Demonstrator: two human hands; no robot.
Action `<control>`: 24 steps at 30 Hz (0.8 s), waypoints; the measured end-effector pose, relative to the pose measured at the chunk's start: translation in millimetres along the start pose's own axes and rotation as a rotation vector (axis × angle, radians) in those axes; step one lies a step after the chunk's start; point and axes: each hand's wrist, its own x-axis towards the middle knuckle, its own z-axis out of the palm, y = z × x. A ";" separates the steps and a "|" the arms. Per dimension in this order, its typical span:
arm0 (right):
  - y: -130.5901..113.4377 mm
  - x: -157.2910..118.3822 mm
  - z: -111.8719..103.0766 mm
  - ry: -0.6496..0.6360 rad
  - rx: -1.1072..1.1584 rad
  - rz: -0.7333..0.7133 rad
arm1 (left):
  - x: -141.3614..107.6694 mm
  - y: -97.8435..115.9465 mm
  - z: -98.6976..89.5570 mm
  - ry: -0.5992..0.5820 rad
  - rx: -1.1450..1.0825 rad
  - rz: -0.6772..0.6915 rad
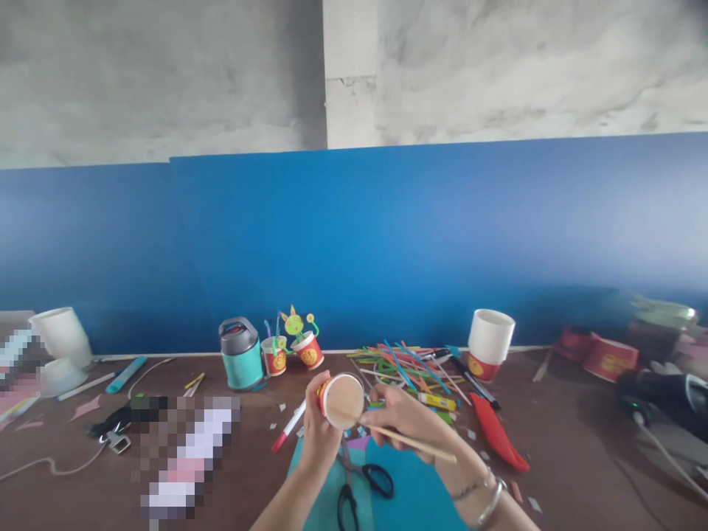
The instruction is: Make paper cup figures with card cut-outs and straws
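Note:
My left hand (319, 424) is wrapped round a small red and white paper cup (344, 400), tilted with its round pale face toward me. In my right hand (401, 417) is a thin wooden stick (414, 442), pinched between the fingers, its far tip at the cup's face. Whether the tip touches the cup cannot be made out. Below both hands, black-handled scissors (378, 479) lie on blue-green paper (420, 490). A red and white marker (288, 428) rests left of my left hand. Behind my right hand is a pile of coloured pipe cleaners (395, 365).
At the back stand a teal jar (242, 365), two decorated paper cups (307, 352) and a white cup stack (491, 339). A red pouch (498, 435) lies to the right. Keys (116, 436) and a cable are at the left, a black device (664, 402) far right.

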 end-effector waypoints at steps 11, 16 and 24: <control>-7.4 -11.5 2.4 -0.083 0.050 -0.351 | 1.3 12.1 4.7 0.093 -0.138 -0.146; -4.6 -9.9 11.5 0.296 -0.446 -0.644 | -0.4 2.0 3.4 0.036 -0.087 -0.127; -2.2 -10.7 15.8 0.314 -0.481 -0.663 | -2.5 15.8 4.1 0.037 -0.256 -0.272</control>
